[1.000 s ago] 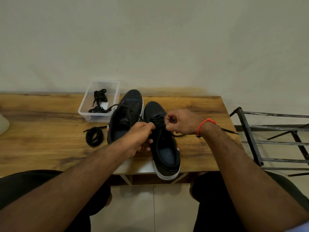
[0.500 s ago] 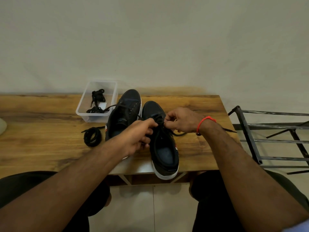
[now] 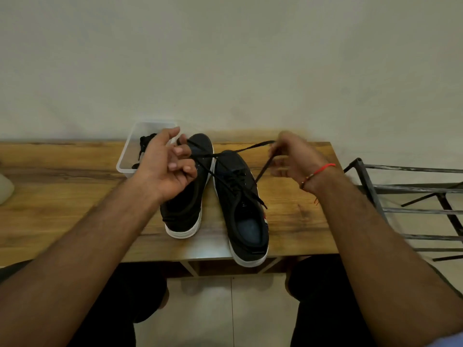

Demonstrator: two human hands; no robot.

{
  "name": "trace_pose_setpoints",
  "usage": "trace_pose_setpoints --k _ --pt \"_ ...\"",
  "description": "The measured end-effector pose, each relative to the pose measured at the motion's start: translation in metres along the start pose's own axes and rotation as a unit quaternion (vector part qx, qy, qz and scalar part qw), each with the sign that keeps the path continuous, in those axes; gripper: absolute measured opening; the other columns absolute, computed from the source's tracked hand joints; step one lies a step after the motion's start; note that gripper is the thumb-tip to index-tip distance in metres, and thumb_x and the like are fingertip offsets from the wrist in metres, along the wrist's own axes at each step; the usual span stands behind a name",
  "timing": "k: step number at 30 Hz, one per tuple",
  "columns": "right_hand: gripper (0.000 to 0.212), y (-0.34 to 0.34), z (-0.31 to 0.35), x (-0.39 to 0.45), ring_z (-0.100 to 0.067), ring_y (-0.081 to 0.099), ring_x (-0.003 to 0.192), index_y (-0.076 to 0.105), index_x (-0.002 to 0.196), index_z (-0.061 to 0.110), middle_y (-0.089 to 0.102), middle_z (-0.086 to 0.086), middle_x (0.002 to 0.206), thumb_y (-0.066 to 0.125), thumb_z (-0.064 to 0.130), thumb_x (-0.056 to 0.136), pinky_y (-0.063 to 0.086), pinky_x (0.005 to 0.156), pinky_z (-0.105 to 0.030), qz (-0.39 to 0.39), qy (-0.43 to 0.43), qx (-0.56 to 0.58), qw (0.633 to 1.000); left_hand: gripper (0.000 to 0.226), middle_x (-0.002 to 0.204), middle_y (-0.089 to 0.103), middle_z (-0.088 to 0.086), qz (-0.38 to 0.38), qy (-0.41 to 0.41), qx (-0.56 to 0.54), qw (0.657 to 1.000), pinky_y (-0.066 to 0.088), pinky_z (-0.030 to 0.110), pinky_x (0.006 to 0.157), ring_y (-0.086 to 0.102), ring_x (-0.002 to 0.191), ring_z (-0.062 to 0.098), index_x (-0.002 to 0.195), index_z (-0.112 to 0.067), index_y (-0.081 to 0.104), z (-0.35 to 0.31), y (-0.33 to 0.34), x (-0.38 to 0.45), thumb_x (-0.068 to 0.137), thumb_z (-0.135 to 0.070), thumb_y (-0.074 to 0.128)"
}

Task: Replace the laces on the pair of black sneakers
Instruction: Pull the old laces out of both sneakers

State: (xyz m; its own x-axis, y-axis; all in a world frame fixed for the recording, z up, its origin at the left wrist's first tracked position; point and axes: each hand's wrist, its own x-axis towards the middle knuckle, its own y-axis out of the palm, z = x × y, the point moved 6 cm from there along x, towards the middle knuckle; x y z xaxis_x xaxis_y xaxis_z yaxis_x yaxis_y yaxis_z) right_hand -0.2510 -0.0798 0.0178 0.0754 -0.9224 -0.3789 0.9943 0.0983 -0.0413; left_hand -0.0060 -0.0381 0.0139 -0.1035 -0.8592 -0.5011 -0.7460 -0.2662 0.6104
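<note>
Plain pale wall rises behind a wooden counter [image 3: 62, 196], where two black sneakers with white soles stand side by side, toes toward the wall. One sneaker [image 3: 186, 209] sits left; the other sneaker [image 3: 241, 209] sits right, its heel over the near edge. Both hands are raised above the shoes, well apart. The left hand [image 3: 165, 166] curls its fingers round one end of a black lace [image 3: 240, 149] running from the right shoe's eyelets. The right hand [image 3: 293, 159], blurred, seems to pinch the other end. A clear plastic tub [image 3: 125, 159] behind the left hand holds more black laces. A metal rack [image 3: 400, 191] stands at right.
</note>
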Motion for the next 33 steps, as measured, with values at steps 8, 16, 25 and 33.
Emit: trace_pose_setpoints --k 8,16,25,33 --pt "0.010 -0.072 0.006 0.004 -0.025 0.058 0.082 0.054 0.084 0.023 0.054 0.002 0.083 0.057 0.033 0.082 0.049 0.071 -0.036 -0.228 -0.002 0.187 0.955 0.013 0.059 0.055 -0.011 -0.096 0.085 -0.051 0.990 0.034 0.019 0.046 0.027 0.040 0.005 0.092 -0.019 0.051 -0.032 -0.023 0.002 0.100 -0.029 0.050" --pt "0.057 -0.094 0.002 0.005 -0.027 0.051 0.110 0.048 0.133 0.017 0.049 -0.003 0.120 0.064 0.038 0.082 0.044 0.078 -0.040 -0.290 0.036 0.091 0.952 0.039 0.118 0.070 -0.003 -0.174 0.096 0.088 0.976 0.050 0.022 0.050 0.035 0.043 0.005 0.131 -0.008 0.059 -0.037 -0.039 0.001 0.099 -0.028 0.050" --pt "0.027 -0.013 0.018 0.000 -0.016 0.063 0.091 0.064 0.113 0.024 0.063 0.005 0.096 0.071 0.035 0.089 0.050 0.074 -0.026 -0.033 -0.140 -0.359 0.922 0.085 0.076 0.065 0.002 -0.060 0.243 0.620 0.744 0.051 0.027 0.051 0.063 0.054 0.011 0.155 -0.032 0.017 0.026 0.021 -0.011 0.091 -0.038 0.072" --pt "0.051 0.039 -0.031 -0.005 -0.013 0.057 0.085 0.044 0.119 0.026 0.054 0.007 0.093 0.076 0.040 0.083 0.045 0.068 -0.028 0.182 -0.053 -0.511 0.838 0.106 0.098 0.066 -0.002 -0.013 0.178 0.744 0.644 0.058 0.029 0.065 0.063 0.076 0.009 0.159 -0.034 0.001 0.075 0.019 0.004 0.085 -0.036 0.078"
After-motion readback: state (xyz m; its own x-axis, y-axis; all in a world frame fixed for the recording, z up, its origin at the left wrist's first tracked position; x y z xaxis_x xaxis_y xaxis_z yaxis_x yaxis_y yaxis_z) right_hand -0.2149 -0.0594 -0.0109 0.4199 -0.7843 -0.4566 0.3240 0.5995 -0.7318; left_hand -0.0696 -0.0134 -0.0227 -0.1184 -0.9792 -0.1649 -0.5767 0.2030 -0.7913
